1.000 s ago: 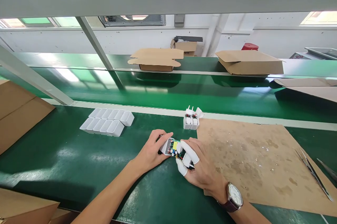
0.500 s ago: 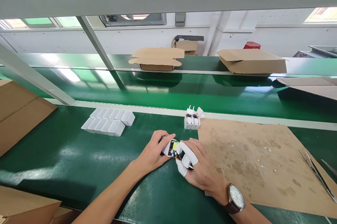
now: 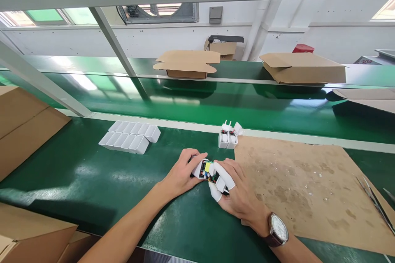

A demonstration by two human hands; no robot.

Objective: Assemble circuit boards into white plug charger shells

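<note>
My left hand (image 3: 188, 171) is closed around a white plastic charger housing (image 3: 197, 168). A circuit board (image 3: 209, 167) with a yellow-wrapped part and small components sits partly in the housing's mouth. My right hand (image 3: 236, 189), with white covers on thumb and finger, pinches the board's other end and a white plug cap (image 3: 220, 184). Beyond my hands stand two white housings (image 3: 228, 139) with wired parts inside and plug caps on top. Two rows of white housings (image 3: 129, 136) stand on the left of the green bench.
A stained cardboard sheet (image 3: 308, 189) covers the right of the bench, with metal tweezers (image 3: 376, 203) on it. Cartons stand at the left, one carton (image 3: 27, 119) beside the bench. Across the green belt (image 3: 185, 110), an open box (image 3: 187, 67) and a larger box (image 3: 304, 67) rest on a ledge.
The view has tilted down slightly, and everything sits a little higher and further right. Both hands keep their hold, and the board's position in the housing looks nearly the same.
</note>
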